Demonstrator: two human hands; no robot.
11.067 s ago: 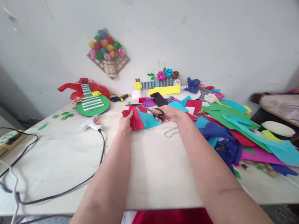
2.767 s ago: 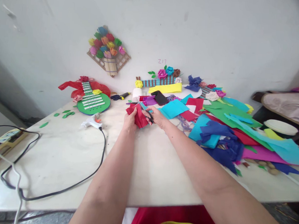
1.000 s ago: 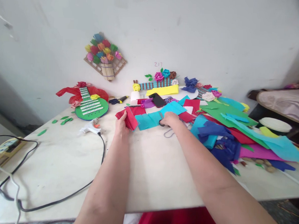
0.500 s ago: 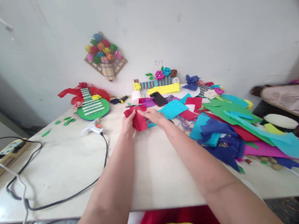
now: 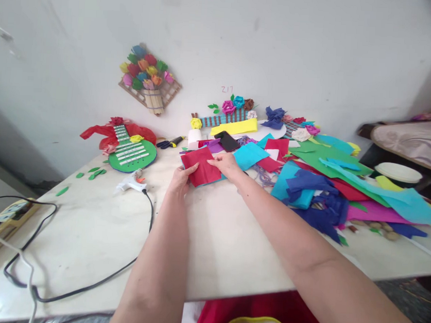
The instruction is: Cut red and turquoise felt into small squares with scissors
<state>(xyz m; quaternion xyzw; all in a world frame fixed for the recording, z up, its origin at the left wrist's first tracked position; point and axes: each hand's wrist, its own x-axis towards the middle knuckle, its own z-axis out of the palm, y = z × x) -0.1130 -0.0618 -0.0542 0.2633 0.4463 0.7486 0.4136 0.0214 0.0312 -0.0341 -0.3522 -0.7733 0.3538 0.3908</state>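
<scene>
A red paper square (image 5: 202, 168) is spread between my hands, with a blue edge showing behind it. My left hand (image 5: 182, 179) grips its left side, thumb on top. At its right side my right hand (image 5: 225, 164) pinches the paper between thumb and fingers. Just behind the square lie a black phone-like object (image 5: 227, 141) and some purple paper (image 5: 212, 145). To the right of my right hand rests a blue paper square (image 5: 250, 156).
A white glue gun (image 5: 132, 181) with a black cord lies on the left, near a green guitar-shaped craft (image 5: 132, 156). Dark-handled scissors (image 5: 164, 144) lie behind. Heaped coloured paper (image 5: 343, 164) covers the right side. A power strip (image 5: 5, 226) sits at the left edge.
The red paper, which was bent and partly folded over, is now opened flat between my hands. My right hand has shifted slightly to the right along its edge.
</scene>
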